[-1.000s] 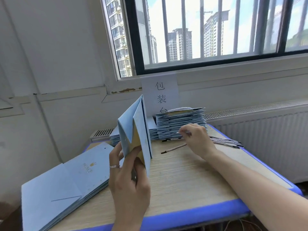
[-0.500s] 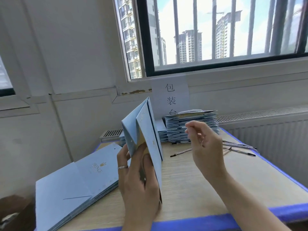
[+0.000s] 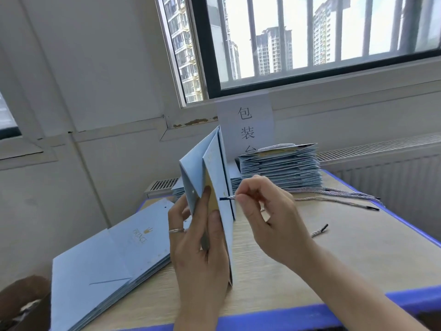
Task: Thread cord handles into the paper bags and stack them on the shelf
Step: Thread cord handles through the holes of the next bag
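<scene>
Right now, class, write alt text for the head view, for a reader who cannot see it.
The right hand pinches a cord, its dark tip at an upright blue paper bag that the left hand grips. On the table lie flat bags at left, a bag stack and loose cords behind.

A pale blue paper bag (image 3: 216, 177) was held upright, its gusset folds fanned apart. The dark tip of a pinched twisted cord (image 3: 228, 198) was set against its side panel. Flat bags (image 3: 114, 256) were piled on the counter (image 3: 310, 271) at the left. Folded bags (image 3: 279, 166) were stacked behind, with loose cords (image 3: 338, 195) beside them.
</scene>
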The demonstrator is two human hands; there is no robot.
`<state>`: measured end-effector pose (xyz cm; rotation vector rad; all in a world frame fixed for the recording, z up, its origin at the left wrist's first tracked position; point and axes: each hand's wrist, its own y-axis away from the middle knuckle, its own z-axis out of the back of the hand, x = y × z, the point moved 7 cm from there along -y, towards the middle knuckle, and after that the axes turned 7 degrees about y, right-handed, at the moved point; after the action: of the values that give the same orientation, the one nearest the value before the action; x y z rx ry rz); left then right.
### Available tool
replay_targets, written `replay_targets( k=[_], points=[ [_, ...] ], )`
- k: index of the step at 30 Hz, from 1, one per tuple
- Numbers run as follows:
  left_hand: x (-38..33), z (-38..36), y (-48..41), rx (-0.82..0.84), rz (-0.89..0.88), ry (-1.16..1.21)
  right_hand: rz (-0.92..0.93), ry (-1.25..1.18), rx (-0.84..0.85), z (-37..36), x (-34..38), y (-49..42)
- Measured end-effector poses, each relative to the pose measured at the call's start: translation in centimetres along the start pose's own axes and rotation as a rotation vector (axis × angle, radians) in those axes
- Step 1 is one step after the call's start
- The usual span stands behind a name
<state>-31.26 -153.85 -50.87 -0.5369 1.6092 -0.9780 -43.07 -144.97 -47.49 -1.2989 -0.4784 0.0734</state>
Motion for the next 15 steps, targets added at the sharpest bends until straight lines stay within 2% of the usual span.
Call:
replay_targets(
  k=[15],
  points=[
    [-0.9, -0.7, 0.4, 0.072, -0.140, -0.047, 0.057, 0.073, -0.112, 1.2, 0.5, -0.6]
  ],
)
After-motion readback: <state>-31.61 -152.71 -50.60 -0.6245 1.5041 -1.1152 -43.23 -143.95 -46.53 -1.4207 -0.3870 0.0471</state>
